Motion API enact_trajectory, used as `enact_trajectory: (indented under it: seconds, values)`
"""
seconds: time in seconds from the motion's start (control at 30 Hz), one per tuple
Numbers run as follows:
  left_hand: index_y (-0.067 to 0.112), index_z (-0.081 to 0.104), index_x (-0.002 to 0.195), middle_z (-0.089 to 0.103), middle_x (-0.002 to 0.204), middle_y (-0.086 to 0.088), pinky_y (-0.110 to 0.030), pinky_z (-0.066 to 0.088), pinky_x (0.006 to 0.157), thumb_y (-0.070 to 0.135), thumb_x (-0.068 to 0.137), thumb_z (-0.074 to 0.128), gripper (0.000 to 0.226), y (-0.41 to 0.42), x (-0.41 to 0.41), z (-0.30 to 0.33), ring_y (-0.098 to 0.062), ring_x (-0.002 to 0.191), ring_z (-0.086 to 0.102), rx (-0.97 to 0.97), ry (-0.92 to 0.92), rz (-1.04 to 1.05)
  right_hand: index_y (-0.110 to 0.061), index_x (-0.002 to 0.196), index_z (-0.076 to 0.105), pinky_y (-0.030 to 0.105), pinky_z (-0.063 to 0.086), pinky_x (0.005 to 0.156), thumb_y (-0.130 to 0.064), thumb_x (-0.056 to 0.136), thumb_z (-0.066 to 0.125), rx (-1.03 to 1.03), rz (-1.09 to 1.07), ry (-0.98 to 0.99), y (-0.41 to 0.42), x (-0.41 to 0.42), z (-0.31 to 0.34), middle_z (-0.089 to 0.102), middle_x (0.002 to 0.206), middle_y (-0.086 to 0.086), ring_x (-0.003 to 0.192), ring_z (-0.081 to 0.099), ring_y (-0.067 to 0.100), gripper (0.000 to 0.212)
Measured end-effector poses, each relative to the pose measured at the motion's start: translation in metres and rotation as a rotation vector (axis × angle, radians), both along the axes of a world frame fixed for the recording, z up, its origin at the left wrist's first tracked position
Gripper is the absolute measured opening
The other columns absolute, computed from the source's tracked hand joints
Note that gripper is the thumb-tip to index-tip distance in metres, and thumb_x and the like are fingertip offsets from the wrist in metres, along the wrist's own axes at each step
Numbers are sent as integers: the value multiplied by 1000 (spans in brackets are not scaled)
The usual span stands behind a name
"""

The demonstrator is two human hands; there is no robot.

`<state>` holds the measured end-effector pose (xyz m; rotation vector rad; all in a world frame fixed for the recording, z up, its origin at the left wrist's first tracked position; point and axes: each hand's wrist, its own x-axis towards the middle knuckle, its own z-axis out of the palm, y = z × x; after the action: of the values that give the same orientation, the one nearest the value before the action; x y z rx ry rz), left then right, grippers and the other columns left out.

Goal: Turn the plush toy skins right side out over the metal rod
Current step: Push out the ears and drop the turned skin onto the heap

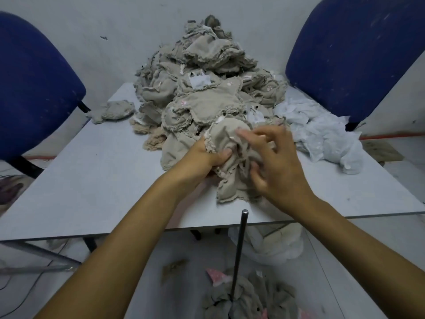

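Fingers of the left hand (pixel 208 157) and right hand (pixel 273 162) curl into one beige plush skin (pixel 232 162) at frame centre, above the upright metal rod (pixel 239 254).

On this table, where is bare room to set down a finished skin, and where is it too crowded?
Bare table: the wide patch left of the left hand, below the small lone skin. A narrower strip lies right of the right hand, below the white plastic bags. The pile of skins crowds the middle and back.
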<state>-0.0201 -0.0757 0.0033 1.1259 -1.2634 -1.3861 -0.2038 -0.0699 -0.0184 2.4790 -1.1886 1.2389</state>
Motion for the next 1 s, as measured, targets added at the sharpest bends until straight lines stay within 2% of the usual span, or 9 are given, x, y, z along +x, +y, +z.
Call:
enact_trajectory:
  seconds: [0.07, 0.17, 0.37, 0.47, 0.53, 0.6, 0.7, 0.87, 1.0]
  values:
    - [-5, 57, 124, 73, 86, -8, -28, 58, 73, 2, 100, 49, 26, 2, 2, 1, -17, 79, 70, -36, 13, -35, -21, 143, 51, 43, 52, 76, -4, 78, 62, 53, 6, 116, 1, 3, -3, 42, 130, 11, 109, 47, 32, 68]
    - [2, 58, 122, 73, 97, -12, -34, 59, 79, 8, 100, 54, 24, -1, 2, -1, -20, 85, 71, -62, -6, 139, -24, 146, 48, 47, 53, 66, -15, 91, 59, 213, -1, 138, 3, 5, -10, 47, 122, 10, 101, 51, 26, 57]
    - [14, 53, 114, 62, 78, -5, -17, 42, 44, 21, 101, 55, 15, -10, -1, -5, -2, 47, 54, -131, -125, 368, -17, 124, 65, 44, 54, 63, -24, 90, 68, 201, 2, 34, 4, 7, -10, 51, 108, 8, 93, 55, 23, 34]
    - [22, 49, 113, 61, 90, -7, -34, 50, 62, 21, 101, 56, 14, -9, -1, -5, -17, 70, 57, -140, -222, 423, -22, 119, 63, 42, 52, 70, -46, 85, 67, 379, -36, 133, 4, 8, -10, 40, 108, 2, 97, 45, 19, 41]
    - [29, 44, 119, 57, 100, -1, -41, 50, 79, 15, 98, 57, 28, -2, -5, -7, -20, 88, 56, -316, -484, 374, -19, 104, 64, 39, 48, 72, -50, 84, 66, 434, -40, 167, 3, 9, -10, 36, 102, 1, 94, 39, 17, 37]
    - [25, 51, 125, 51, 116, -5, -40, 46, 90, 10, 91, 62, 39, 6, -9, -4, -24, 107, 47, -633, -802, 342, -17, 96, 67, 33, 42, 76, -40, 87, 70, 488, -5, 28, 1, 9, -8, 38, 100, 3, 91, 39, 14, 24]
    - [17, 65, 115, 55, 120, -4, -45, 40, 95, 35, 89, 68, 32, 11, -8, 7, -28, 114, 41, -886, -959, 106, -22, 92, 69, 17, 35, 75, -20, 92, 66, 583, -7, -197, -5, 6, -1, 44, 98, 5, 87, 44, 8, 4]
    - [27, 55, 113, 53, 114, 15, -50, 36, 100, 50, 76, 76, 49, 7, 2, 14, -17, 115, 36, -525, -1074, -169, -19, 76, 63, 21, 39, 67, -8, 99, 55, 920, 135, -568, -6, 8, 5, 52, 91, 10, 77, 51, 15, 26]
    - [25, 58, 117, 50, 101, 12, -47, 36, 100, 31, 87, 73, 34, 4, 4, 12, -16, 109, 41, -490, -1128, -239, 0, 76, 55, 30, 32, 64, -21, 100, 52, 1048, 258, -506, 1, 7, 5, 44, 76, 8, 75, 40, 21, 33]
